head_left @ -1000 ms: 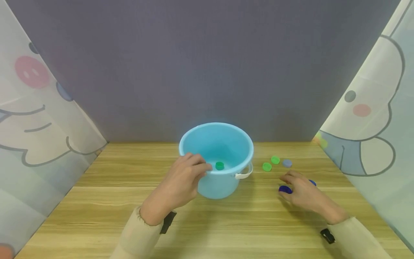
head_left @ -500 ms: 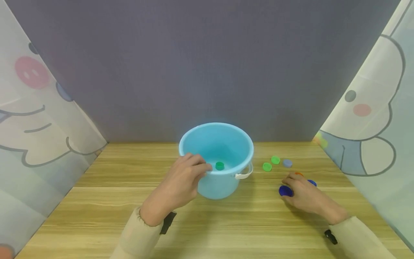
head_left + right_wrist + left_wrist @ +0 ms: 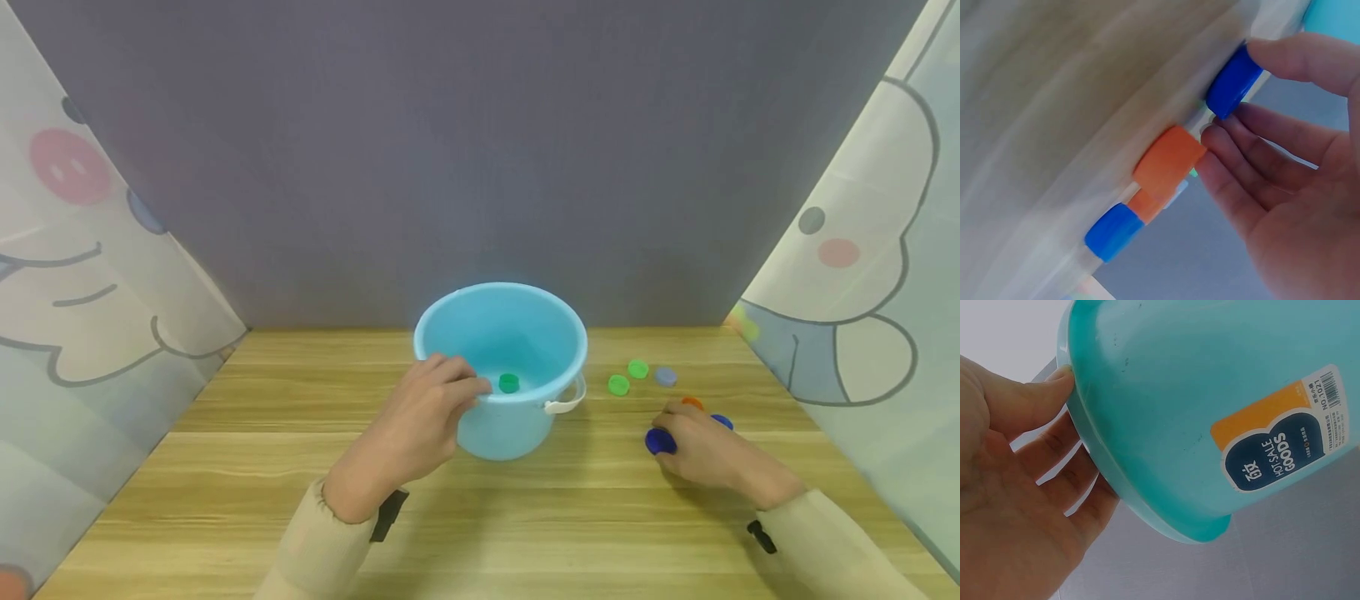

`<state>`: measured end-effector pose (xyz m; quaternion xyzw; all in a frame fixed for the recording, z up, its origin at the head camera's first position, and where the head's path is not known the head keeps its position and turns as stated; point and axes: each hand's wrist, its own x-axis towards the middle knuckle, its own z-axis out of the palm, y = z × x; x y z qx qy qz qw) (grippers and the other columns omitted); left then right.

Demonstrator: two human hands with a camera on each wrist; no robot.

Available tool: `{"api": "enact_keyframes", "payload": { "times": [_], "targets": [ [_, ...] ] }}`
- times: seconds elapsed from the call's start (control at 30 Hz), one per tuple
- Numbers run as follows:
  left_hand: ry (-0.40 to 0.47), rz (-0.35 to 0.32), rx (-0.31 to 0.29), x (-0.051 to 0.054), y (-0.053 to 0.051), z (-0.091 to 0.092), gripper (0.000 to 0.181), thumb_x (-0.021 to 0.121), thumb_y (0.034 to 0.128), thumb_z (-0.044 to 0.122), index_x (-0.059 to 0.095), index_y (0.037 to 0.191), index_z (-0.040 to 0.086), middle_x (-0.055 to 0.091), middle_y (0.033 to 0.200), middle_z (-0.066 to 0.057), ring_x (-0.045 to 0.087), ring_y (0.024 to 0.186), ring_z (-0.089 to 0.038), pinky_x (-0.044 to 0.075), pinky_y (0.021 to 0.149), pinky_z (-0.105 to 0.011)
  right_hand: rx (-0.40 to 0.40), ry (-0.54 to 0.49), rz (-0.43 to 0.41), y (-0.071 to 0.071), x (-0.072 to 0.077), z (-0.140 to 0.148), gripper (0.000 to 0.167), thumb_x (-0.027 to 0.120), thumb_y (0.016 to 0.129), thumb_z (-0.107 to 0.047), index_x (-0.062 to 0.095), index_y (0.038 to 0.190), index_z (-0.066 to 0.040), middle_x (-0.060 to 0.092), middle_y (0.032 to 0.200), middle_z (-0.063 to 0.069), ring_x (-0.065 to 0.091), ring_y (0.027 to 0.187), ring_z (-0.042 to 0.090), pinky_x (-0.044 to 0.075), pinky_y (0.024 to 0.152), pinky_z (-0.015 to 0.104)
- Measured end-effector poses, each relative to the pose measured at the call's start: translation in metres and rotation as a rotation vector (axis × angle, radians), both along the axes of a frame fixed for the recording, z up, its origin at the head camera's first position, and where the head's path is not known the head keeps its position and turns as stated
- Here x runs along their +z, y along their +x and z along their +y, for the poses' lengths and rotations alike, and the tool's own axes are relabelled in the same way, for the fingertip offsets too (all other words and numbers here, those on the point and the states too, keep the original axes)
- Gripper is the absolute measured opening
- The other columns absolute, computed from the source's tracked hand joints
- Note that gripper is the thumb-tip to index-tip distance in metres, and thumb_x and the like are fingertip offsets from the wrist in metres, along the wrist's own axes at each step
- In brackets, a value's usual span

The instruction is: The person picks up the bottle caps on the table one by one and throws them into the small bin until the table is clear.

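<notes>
A light blue bucket (image 3: 502, 429) stands on the table, with a green bottle cap (image 3: 508, 383) inside. My left hand (image 3: 420, 417) grips its near left rim, thumb on one side and fingers on the other in the left wrist view. To the right of the bucket, my right hand (image 3: 705, 446) pinches a dark blue bottle cap (image 3: 1234, 82) between thumb and fingers, low at the table top. Close by the fingers are an orange cap (image 3: 1169, 159), a second orange cap (image 3: 1147, 206) partly behind it, and a blue cap (image 3: 1113, 231).
Two light green caps (image 3: 618, 385) and a pale blue cap (image 3: 665, 377) lie beyond the right hand. The bucket's white handle (image 3: 566, 405) hangs on its right side. A grey panel (image 3: 480, 167) rises behind the wooden table (image 3: 247, 467).
My right hand has shifted slightly and its fingers have come in around the dark blue cap. An orange cap has come into sight behind the hand. The left hand stays on the rim.
</notes>
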<state>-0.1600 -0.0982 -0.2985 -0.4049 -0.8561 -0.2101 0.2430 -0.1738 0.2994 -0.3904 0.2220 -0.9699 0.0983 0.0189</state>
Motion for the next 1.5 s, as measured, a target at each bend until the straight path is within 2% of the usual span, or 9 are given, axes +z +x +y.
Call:
{"api": "enact_keyframes", "payload": {
  "times": [0.17,0.57,1.0,1.23,1.5],
  "targets": [
    [0.001,0.004,0.0,0.0,0.0,0.0,0.029,0.072,0.0819,-0.014,0.075,0.1,0.01,0.065,0.094,0.001,0.056,0.088,-0.02,0.048,0.078,-0.035,-0.012,-0.002,-0.037,-0.002,0.002,-0.004,0.04,0.084,0.077,-0.013,0.069,0.108,0.008,0.064,0.109,0.019,0.065,0.096,0.034,0.056,0.082,0.05],
    [-0.008,-0.008,0.009,0.0,0.0,0.0,0.027,0.073,0.0834,-0.011,0.076,0.101,0.009,0.066,0.095,0.001,0.056,0.09,-0.021,0.049,0.081,-0.037,-0.003,-0.056,0.003,-0.002,0.004,-0.014,0.035,0.082,0.077,-0.013,0.071,0.107,0.003,0.061,0.097,0.002,0.061,0.084,0.015,0.056,0.072,0.036],
    [-0.03,0.017,0.006,0.0,0.0,0.0,0.037,0.071,0.0771,-0.018,0.076,0.099,0.01,0.065,0.095,0.0,0.056,0.089,-0.022,0.049,0.08,-0.037,0.002,-0.122,0.033,-0.002,0.007,-0.023,0.038,0.08,0.079,-0.011,0.068,0.111,0.007,0.063,0.104,0.008,0.065,0.088,0.019,0.057,0.078,0.042],
    [-0.033,0.011,0.009,0.001,0.0,0.0,0.037,0.071,0.0776,-0.018,0.076,0.1,0.01,0.065,0.095,0.0,0.056,0.089,-0.021,0.049,0.079,-0.037,-0.018,-0.221,-0.009,-0.002,0.008,-0.025,0.038,0.081,0.082,-0.012,0.069,0.114,0.004,0.064,0.105,0.004,0.066,0.093,0.021,0.057,0.08,0.044],
    [-0.031,0.015,0.005,0.001,0.0,-0.001,0.039,0.071,0.0763,-0.02,0.076,0.1,0.011,0.065,0.094,0.0,0.056,0.089,-0.021,0.049,0.079,-0.037,-0.04,-0.293,0.008,-0.003,0.008,-0.028,0.033,0.083,0.081,-0.013,0.071,0.11,-0.003,0.067,0.102,-0.002,0.064,0.091,0.016,0.055,0.077,0.037]
  ]
}}
